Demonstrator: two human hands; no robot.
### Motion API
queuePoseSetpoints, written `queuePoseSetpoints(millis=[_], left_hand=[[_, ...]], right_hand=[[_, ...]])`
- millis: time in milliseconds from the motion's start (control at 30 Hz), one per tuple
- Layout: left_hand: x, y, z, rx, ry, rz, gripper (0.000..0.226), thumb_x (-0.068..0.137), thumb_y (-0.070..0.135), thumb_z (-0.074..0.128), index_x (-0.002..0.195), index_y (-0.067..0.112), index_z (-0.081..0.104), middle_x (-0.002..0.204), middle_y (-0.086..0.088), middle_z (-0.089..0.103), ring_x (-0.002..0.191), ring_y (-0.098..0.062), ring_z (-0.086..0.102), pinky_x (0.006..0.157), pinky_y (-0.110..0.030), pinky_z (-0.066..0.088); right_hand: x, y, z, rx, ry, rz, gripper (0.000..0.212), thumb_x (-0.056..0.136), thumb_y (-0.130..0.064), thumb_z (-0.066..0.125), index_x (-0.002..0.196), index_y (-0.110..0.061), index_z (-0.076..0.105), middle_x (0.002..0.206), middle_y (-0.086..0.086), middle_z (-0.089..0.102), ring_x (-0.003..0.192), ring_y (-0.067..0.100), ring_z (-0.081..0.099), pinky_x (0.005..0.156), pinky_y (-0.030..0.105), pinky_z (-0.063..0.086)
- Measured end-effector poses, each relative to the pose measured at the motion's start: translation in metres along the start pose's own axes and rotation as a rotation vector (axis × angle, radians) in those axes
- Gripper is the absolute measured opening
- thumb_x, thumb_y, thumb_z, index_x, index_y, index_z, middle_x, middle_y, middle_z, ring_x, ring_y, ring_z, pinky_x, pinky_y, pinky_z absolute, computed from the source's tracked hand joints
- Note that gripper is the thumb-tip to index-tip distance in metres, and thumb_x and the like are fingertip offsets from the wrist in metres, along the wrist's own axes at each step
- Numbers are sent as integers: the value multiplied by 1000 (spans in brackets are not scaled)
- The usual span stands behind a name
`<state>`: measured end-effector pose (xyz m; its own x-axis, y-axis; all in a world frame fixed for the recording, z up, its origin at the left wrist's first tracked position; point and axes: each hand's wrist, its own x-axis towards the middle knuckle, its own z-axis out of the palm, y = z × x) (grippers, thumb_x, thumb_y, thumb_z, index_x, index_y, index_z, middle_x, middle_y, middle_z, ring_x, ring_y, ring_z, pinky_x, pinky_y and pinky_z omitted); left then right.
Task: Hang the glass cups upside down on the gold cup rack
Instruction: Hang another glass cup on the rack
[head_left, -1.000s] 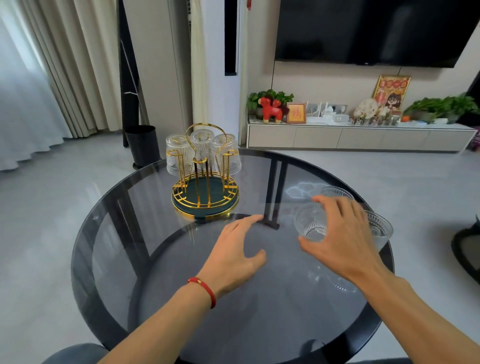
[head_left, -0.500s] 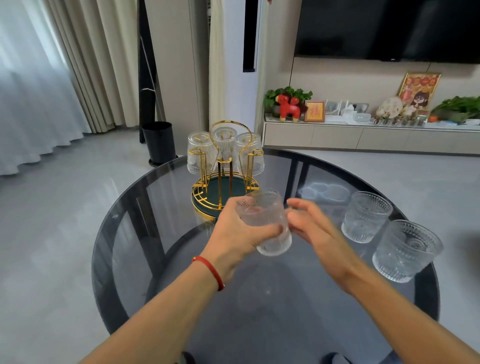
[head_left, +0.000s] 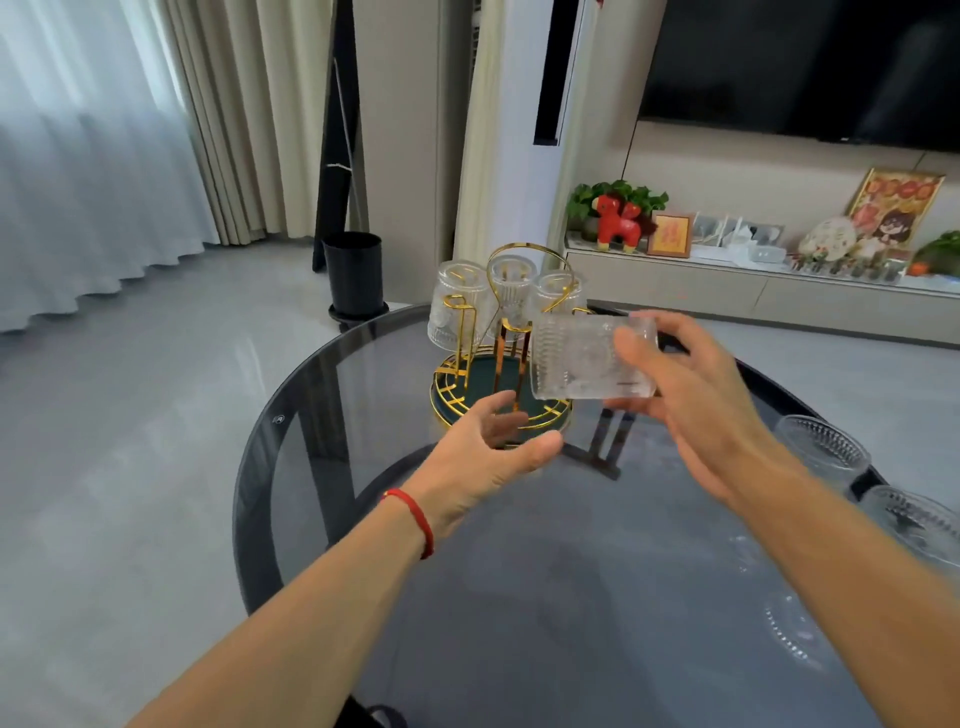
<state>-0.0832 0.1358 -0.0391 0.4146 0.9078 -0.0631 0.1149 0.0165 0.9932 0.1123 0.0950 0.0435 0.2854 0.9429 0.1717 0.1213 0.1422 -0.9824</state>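
Observation:
The gold cup rack (head_left: 470, 376) with a dark green base stands on the round glass table (head_left: 291, 441). Three ribbed glass cups hang upside down on its far pegs: left (head_left: 456, 306), middle (head_left: 511, 291), right (head_left: 556, 296). My right hand (head_left: 691, 410) grips another ribbed glass cup (head_left: 576, 361), held on its side just right of the rack's front. My left hand (head_left: 488, 457) hovers open below it, near the rack's front rim, holding nothing. Two more cups, the nearer to the rack (head_left: 823, 449) and the one closer to me (head_left: 914, 519), stand upright at the table's right edge.
A black bin (head_left: 353, 273) stands on the floor beyond the table, beside curtains. A low TV cabinet (head_left: 727, 291) with ornaments runs along the right wall. The table's dark rim curves close to the rack on the far side.
The cup passed from my left hand to my right hand and now lies on its side, closer to the rack. My left hand let go and opened below it.

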Motion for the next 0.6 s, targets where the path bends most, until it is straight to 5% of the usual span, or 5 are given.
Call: queuePoseSetpoints(millis=[200, 333, 600], left_hand=[[12, -35, -8, 910, 18, 161, 84, 91, 37, 73, 158, 17, 26, 167, -3, 21, 154, -22, 14, 124, -39, 19], [20, -47, -6, 958, 47, 158, 76, 97, 35, 62, 158, 12, 23, 169, -6, 16, 155, -25, 11, 123, -50, 21], [21, -46, -6, 936, 93, 191, 68, 99, 28, 59, 156, 10, 28, 167, -7, 23, 153, -25, 20, 123, -44, 25]], right_hand=[[41, -56, 38, -300, 14, -264, 55, 87, -45, 75, 137, -31, 58, 123, -1, 70, 103, 19, 73, 81, 43, 65], [66, -67, 80, -559, 12, -325, 80, 77, -59, 75, 142, -22, 48, 134, 5, 61, 116, 27, 64, 97, 50, 57], [85, -46, 127, -960, -101, -463, 76, 85, -49, 74, 145, -12, 46, 136, 10, 63, 122, 28, 61, 102, 46, 51]])
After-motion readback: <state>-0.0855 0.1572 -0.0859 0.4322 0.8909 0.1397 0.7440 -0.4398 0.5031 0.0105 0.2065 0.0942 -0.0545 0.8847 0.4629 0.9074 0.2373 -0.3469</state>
